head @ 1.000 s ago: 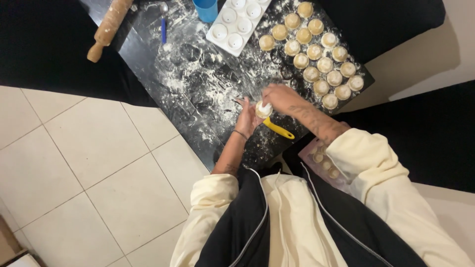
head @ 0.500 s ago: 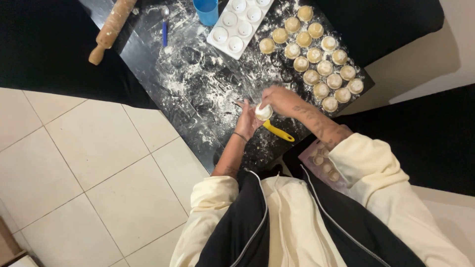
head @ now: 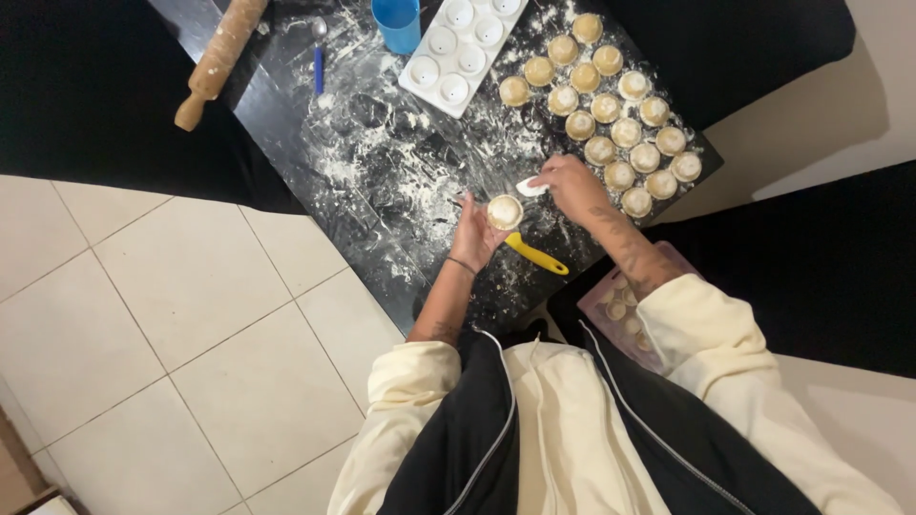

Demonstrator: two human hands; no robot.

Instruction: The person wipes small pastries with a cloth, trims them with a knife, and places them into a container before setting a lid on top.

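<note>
Left hand (head: pixel 474 232) is cupped around one round dough piece (head: pixel 504 212) just above the floured black table (head: pixel 382 191); right hand (head: pixel 571 185) is half-closed, fingertips on a small white dough disc (head: pixel 530 187) lying on the table right of that piece. About 16 filled dough cups (head: pixel 611 114) sit in rows beyond the right hand. Also on the table: one white mould tray (head: pixel 461 48) with six visible domes, one blue cup (head: pixel 397 23), one rolling pin (head: pixel 219 59), one yellow-handled tool (head: pixel 537 256); cup contents can't be seen.

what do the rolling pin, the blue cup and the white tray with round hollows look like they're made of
Light brown rolling pin: looks like bare, matt wood. Blue cup: probably smooth plastic, given its even, saturated colour. White tray with round hollows: likely moulded plastic, glossy and uniform, though glazed ceramic is possible.
</note>
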